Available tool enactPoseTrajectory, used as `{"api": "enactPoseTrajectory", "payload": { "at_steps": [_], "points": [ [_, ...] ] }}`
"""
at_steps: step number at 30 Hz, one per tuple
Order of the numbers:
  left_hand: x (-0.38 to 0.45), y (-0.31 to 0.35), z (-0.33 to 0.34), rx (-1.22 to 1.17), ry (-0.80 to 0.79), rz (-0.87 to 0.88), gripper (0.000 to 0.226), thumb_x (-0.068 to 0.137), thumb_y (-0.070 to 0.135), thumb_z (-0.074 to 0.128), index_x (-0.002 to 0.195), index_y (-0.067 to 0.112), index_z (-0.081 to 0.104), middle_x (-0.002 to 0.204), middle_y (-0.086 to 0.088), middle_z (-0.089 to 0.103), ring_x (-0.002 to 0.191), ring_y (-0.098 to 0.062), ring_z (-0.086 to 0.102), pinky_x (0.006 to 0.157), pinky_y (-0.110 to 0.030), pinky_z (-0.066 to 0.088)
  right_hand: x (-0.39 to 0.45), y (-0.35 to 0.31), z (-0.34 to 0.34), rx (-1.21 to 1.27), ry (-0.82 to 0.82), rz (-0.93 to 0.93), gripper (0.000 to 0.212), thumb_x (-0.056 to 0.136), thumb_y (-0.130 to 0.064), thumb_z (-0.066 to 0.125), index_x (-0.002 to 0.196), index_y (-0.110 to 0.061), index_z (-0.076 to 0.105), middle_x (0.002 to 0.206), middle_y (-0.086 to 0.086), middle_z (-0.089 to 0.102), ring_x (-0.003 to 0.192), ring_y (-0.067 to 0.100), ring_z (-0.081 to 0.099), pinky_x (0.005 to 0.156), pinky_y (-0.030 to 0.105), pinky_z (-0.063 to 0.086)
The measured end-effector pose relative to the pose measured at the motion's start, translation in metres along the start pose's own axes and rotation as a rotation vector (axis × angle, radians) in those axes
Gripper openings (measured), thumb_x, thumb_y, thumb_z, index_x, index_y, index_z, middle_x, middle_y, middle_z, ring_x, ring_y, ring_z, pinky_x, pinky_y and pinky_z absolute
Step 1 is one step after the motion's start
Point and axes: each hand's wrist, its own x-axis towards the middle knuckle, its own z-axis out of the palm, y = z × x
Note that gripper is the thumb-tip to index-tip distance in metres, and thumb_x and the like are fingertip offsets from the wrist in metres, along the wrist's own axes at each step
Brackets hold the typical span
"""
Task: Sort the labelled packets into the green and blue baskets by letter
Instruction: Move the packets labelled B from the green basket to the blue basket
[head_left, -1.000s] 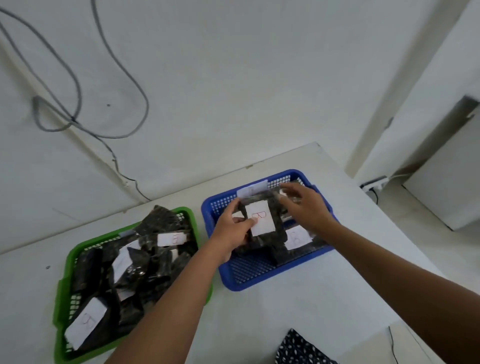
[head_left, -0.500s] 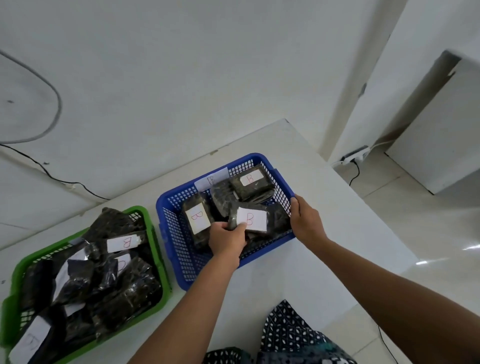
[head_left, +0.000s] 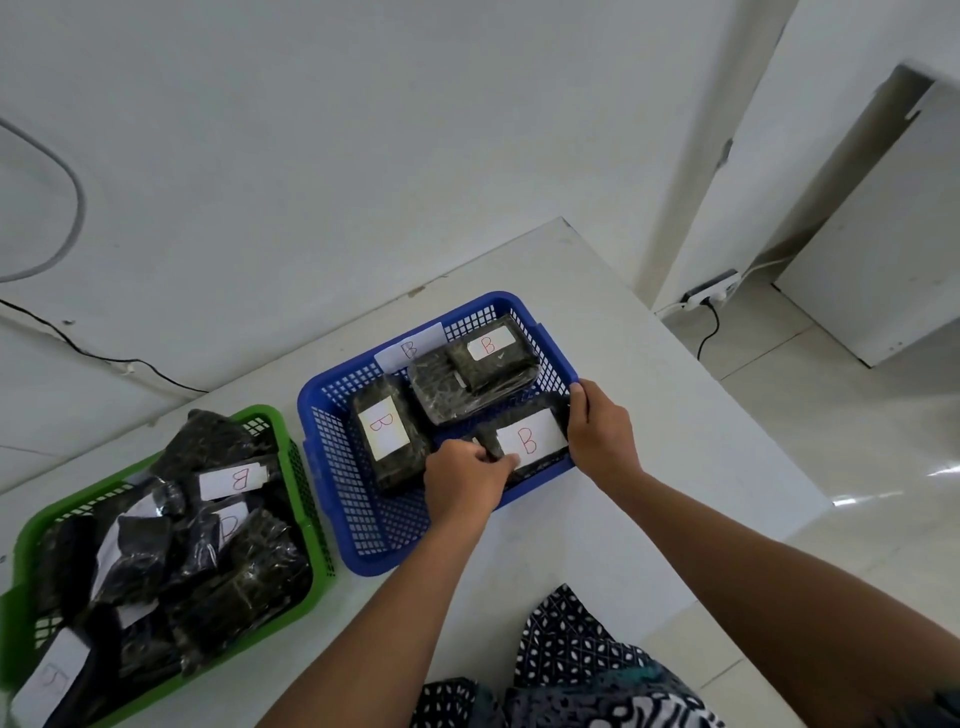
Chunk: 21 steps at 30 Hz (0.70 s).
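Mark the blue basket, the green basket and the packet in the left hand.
blue basket (head_left: 332, 415): head view, bare left rim.
green basket (head_left: 270, 415): head view, far rim.
packet (head_left: 527, 439): head view, its B label.

**benchrat:** so where's the camera sitting on this one?

**lurker42:** only one view. It's worn on the person's head, wide angle, tilted forward and down over a white tabletop (head_left: 597, 332). Both forearms run up from the bottom edge, so it's close in.

**benchrat:** what lands in the middle?

**lurker42:** a blue plastic mesh basket (head_left: 337, 499) sits about centre, a green plastic mesh basket (head_left: 156, 691) is cut off at the lower left corner. The upper half is a plain white wall (head_left: 363, 156), with pale floor tiles (head_left: 857, 441) off to the right.
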Motion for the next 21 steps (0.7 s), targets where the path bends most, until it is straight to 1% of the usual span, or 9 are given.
{"api": "enactPoseTrajectory", "payload": {
  "at_steps": [2, 4, 6, 8, 10, 13, 15, 17, 21],
  "points": [
    [-0.003, -0.003, -0.005, 0.053, 0.03, 0.043, 0.031, 0.082, 0.045, 0.078, 0.076, 0.015, 0.075, 0.071, 0.005, 0.071, 0.06, -0.007, 0.062, 0.049, -0.021, 0.045, 0.001, 0.0, -0.001, -0.027, -0.017, 0.0, 0.037, 0.106, -0.047, 0.032, 0.129, -0.024, 0.049, 0.115, 0.0, 0.067, 0.095, 0.019, 0.066, 0.072, 0.031, 0.06],
    [-0.004, -0.009, -0.017, 0.129, 0.088, 0.125, 0.028, 0.088, 0.047, 0.071, 0.094, 0.02, 0.076, 0.088, 0.004, 0.074, 0.077, -0.013, 0.066, 0.063, -0.027, 0.053, 0.001, 0.0, -0.002, -0.104, -0.019, -0.027, 0.043, 0.105, -0.05, 0.031, 0.137, -0.024, 0.044, 0.127, 0.002, 0.064, 0.104, 0.019, 0.064, 0.083, 0.039, 0.059],
    [0.0, -0.022, -0.03, 0.184, 0.167, 0.223, 0.039, 0.092, 0.045, 0.065, 0.12, 0.019, 0.07, 0.113, 0.001, 0.071, 0.102, -0.018, 0.064, 0.077, -0.034, 0.055, -0.001, -0.004, -0.003, -0.227, 0.026, -0.102, 0.052, 0.105, -0.05, 0.032, 0.15, -0.024, 0.033, 0.148, 0.002, 0.05, 0.126, 0.021, 0.054, 0.099, 0.042, 0.053],
    [0.007, -0.04, -0.046, 0.21, 0.238, 0.321, 0.045, 0.093, 0.042, 0.064, 0.131, 0.017, 0.065, 0.125, -0.001, 0.066, 0.116, -0.02, 0.058, 0.088, -0.037, 0.054, -0.004, -0.013, 0.0, -0.343, 0.079, -0.237, 0.057, 0.105, -0.048, 0.035, 0.156, -0.023, 0.026, 0.16, 0.001, 0.034, 0.143, 0.021, 0.038, 0.113, 0.043, 0.041],
    [0.015, -0.059, -0.065, 0.285, 0.305, 0.38, 0.048, 0.093, 0.038, 0.064, 0.135, 0.015, 0.062, 0.133, -0.005, 0.063, 0.126, -0.024, 0.053, 0.1, -0.042, 0.049, -0.008, -0.03, 0.008, -0.453, 0.099, -0.39, 0.056, 0.105, -0.045, 0.037, 0.156, -0.023, 0.029, 0.163, 0.002, 0.03, 0.149, 0.023, 0.028, 0.12, 0.044, 0.031],
    [0.02, -0.09, -0.099, 0.414, 0.413, 0.405, 0.052, 0.094, 0.035, 0.063, 0.141, 0.014, 0.056, 0.148, -0.011, 0.051, 0.141, -0.031, 0.041, 0.115, -0.051, 0.035, -0.018, -0.061, 0.033, -0.535, 0.074, -0.56, 0.053, 0.105, -0.044, 0.036, 0.152, -0.02, 0.036, 0.161, 0.006, 0.034, 0.15, 0.025, 0.027, 0.121, 0.048, 0.026],
    [0.019, -0.111, -0.123, 0.456, 0.464, 0.386, 0.053, 0.096, 0.036, 0.061, 0.143, 0.015, 0.053, 0.152, -0.012, 0.046, 0.144, -0.032, 0.036, 0.118, -0.054, 0.027, -0.026, -0.083, 0.057, -0.564, 0.024, -0.665, 0.054, 0.104, -0.045, 0.032, 0.151, -0.019, 0.037, 0.159, 0.008, 0.036, 0.149, 0.026, 0.029, 0.12, 0.05, 0.027],
    [0.016, -0.132, -0.148, 0.473, 0.5, 0.341, 0.051, 0.097, 0.037, 0.058, 0.143, 0.015, 0.053, 0.153, -0.011, 0.045, 0.145, -0.031, 0.034, 0.119, -0.056, 0.023, -0.035, -0.104, 0.084, -0.574, -0.032, -0.752, 0.054, 0.104, -0.046, 0.029, 0.15, -0.019, 0.037, 0.159, 0.008, 0.037, 0.148, 0.026, 0.03, 0.119, 0.05, 0.028],
    [0.014, -0.177, -0.193, 0.478, 0.547, 0.263, 0.051, 0.096, 0.037, 0.058, 0.141, 0.015, 0.055, 0.153, -0.012, 0.045, 0.146, -0.031, 0.033, 0.118, -0.057, 0.024, -0.055, -0.147, 0.142, -0.573, -0.154, -0.834, 0.057, 0.104, -0.047, 0.032, 0.154, -0.019, 0.034, 0.162, 0.008, 0.032, 0.151, 0.025, 0.025, 0.122, 0.048, 0.023]
  ]
}}
